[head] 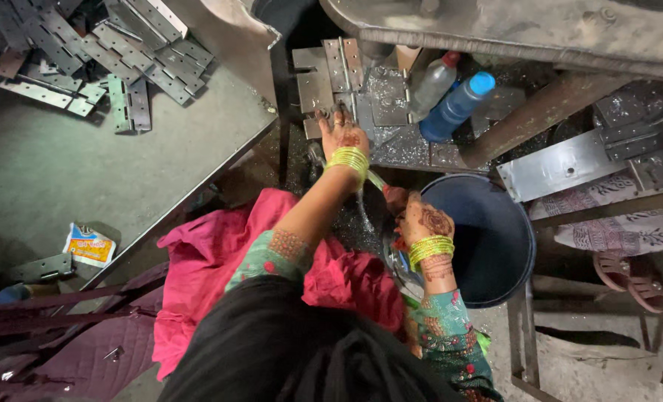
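The person sits low, and the left hand (343, 134) stretches forward onto a stack of flat metal hinge plates (331, 74) lying on the dark work surface (410, 149) under the machine; the fingers (331, 117) are spread and pressed on the near edge of the stack, touching it without yet closing round a piece. The right hand (421, 223) stays close to the body beside the rim of a dark blue bucket (488, 238), and it seems curled round something thin and shiny, though I cannot tell what, nor how firmly. To my eye this is the reach for a fresh plate. Lifting one would call for the fingers to slide a single plate off the stack's edge and pinch it clear. A blue-capped bottle (454, 108) and a red-capped one (434, 82) lie just right of the plates. More hinges (100, 52) are heaped at the far left corner of the grey table (86, 171).
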{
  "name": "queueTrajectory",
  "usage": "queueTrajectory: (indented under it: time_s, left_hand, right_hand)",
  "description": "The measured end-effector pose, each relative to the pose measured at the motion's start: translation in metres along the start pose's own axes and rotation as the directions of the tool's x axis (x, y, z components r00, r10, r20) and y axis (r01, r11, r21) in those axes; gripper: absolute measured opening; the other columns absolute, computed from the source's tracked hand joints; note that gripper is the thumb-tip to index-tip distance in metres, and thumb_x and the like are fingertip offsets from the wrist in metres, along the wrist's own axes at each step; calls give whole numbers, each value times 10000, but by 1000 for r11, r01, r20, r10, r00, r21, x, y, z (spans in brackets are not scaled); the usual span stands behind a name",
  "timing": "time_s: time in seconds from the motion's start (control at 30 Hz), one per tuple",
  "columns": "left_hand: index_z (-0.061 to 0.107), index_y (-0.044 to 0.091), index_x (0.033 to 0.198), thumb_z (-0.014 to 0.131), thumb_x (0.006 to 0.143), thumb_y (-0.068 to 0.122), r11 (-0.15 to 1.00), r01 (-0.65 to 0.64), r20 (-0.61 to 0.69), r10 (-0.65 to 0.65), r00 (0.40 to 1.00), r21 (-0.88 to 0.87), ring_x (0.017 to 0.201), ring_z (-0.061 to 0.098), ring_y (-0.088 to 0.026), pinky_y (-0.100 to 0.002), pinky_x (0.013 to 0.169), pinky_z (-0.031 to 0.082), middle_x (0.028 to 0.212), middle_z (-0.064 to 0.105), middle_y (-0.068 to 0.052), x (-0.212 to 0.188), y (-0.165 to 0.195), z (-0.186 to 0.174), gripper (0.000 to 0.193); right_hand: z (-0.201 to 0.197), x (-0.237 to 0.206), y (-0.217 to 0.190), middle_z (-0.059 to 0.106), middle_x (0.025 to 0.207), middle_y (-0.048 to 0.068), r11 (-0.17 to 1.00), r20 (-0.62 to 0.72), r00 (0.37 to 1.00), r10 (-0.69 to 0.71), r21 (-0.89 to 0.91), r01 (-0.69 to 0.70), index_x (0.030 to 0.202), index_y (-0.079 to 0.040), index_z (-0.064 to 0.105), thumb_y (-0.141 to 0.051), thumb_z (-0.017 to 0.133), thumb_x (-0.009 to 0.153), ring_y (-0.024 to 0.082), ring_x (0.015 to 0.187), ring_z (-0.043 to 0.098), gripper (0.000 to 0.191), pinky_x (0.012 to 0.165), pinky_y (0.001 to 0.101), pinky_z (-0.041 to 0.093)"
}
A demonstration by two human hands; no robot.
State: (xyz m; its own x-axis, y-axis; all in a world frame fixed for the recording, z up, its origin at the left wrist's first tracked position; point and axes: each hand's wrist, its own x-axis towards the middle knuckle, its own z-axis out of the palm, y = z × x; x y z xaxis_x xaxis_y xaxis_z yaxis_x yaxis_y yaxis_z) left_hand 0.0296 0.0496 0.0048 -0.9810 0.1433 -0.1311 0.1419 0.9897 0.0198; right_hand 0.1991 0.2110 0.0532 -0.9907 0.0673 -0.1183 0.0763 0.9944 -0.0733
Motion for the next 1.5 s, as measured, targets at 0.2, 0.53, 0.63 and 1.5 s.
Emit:
queueTrajectory:
  time_s: [0.2,0.53,0.63,1.5]
  left_hand:
    - [489,78,1496,412,999,182,996,9,-89,-17,996,-90,1531,280,-303,-704,1215,-7,1638,354,-106,10,-13,13,514]
    - [607,101,1385,429,968,195,961,-82,-163,40,986,-262,1518,285,-354,-685,1195,126,1640,347,-100,3,-18,31,464]
    - [593,96,1376,427,919,183,951,-83,-238,10,971,-299,1486,262,-379,-682,1152,103,1625,338,-96,4,-19,31,494]
    - [585,89,1419,362,986,244,996,12,-293,15,956,89,1553,284,-275,-537,1239,36,1638,389,-94,50,-29,39,512]
  right_hand:
    - [89,-12,20,753,942,177,986,-55,998,38,166,-28,1150,-94,597,-273,684,878,401,888,729,337,760,527,553]
    - [123,1,52,752,1014,190,980,-9,999,-36,193,37,1216,-91,564,-252,574,981,425,939,720,285,794,566,539]
    - [121,-2,47,760,1002,185,967,52,997,56,245,-67,1220,-89,562,-247,561,973,411,919,737,294,789,549,557]
    - [143,-5,68,717,980,250,975,-1,999,52,216,-51,1250,-67,553,-243,612,939,458,926,691,363,790,572,533]
